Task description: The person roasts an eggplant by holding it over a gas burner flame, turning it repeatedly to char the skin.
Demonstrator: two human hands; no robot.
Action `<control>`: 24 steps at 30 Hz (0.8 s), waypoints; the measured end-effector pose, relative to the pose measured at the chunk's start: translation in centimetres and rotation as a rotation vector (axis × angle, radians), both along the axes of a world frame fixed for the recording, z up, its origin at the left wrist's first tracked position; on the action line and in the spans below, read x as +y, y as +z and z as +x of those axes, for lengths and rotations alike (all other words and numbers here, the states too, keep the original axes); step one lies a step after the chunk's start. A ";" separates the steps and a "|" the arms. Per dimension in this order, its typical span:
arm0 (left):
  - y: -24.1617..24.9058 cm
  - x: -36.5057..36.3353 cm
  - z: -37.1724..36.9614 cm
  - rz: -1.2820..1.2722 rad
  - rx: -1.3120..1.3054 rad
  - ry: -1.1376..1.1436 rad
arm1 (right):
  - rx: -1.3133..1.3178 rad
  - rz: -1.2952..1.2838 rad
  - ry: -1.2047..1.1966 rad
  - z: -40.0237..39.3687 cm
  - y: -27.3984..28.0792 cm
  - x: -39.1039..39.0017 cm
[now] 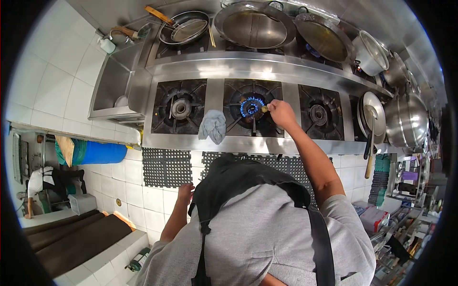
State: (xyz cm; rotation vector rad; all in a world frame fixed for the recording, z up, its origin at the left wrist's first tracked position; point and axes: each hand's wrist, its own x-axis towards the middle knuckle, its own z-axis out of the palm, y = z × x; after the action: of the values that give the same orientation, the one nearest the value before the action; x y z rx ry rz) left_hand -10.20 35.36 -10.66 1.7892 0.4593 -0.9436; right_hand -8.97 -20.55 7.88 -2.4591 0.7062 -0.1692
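My right hand reaches over the front stove, its fingers closed on a small yellowish-brown piece whose kind I cannot make out. That piece is at the right edge of the lit middle burner, where a ring of blue flame burns. Low beside the dark apron is my left hand, fingers curled; a hint of something reddish shows there, too small to name. A crumpled grey-blue cloth lies on the stove's front edge, left of the flame.
Unlit burners flank the flame, left and right. Behind, a raised range holds a frying pan, a wide pan and a wok over flame. Pans stand at right. A sink is left; another person works far left.
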 end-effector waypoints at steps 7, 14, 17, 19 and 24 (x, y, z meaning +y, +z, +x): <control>-1.6 0.9 -1.1 0.019 -0.030 -0.050 | 0.008 -0.043 0.025 2.9 0.7 0.6; -1.7 0.9 -0.6 0.007 0.045 0.021 | -0.061 0.021 0.091 5.0 1.5 1.0; -2.4 0.8 -0.4 -0.026 0.045 0.080 | -0.032 0.022 0.130 4.5 2.2 1.3; -2.7 0.5 -0.6 -0.055 0.039 0.153 | -0.038 0.003 0.136 4.1 2.4 1.4; -3.7 1.4 -0.6 -0.002 -0.186 -0.166 | -0.141 0.106 0.063 3.5 3.0 1.9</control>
State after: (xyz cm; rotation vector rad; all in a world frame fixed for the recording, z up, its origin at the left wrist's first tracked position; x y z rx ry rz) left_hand -10.80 36.80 -14.37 1.9149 0.1946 -0.8789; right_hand -5.48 -18.62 10.91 -2.3391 0.5616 -0.2712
